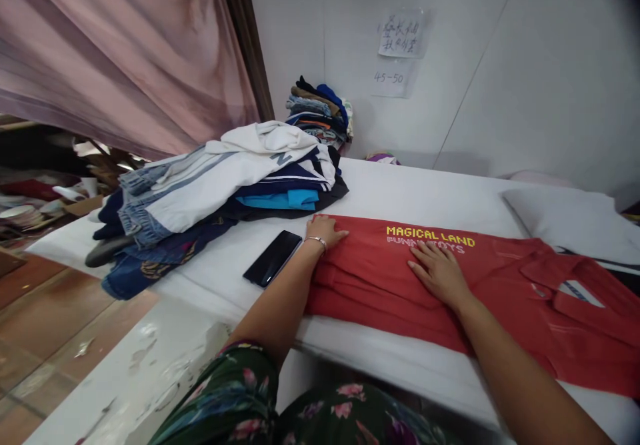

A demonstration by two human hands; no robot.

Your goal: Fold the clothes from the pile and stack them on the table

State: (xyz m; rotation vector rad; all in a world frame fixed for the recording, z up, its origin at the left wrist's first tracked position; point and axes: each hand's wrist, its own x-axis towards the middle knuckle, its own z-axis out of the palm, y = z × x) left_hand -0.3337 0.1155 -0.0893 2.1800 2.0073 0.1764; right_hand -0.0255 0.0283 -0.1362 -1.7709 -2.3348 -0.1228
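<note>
A red collared shirt [370, 278] lies stretched along the white-covered table, its collar toward the right and yellow "MAGICAL LAND" lettering near its far edge. My left hand [326, 231], with a bracelet at the wrist, rests on the far left corner of the shirt, its thumb out to the side. Flat on the cloth just below the lettering is my right hand [441, 273], fingers spread. Beside my left forearm lies a black phone [273, 258], apart from the shirt.
A loose heap of clothes [220, 185] with jeans and a white garment lies to the left. Farther back, a folded stack [320, 115] stands against the wall. A pale pillow-like item [565, 215] sits at the right. Paper notes [400, 35] hang on the wall.
</note>
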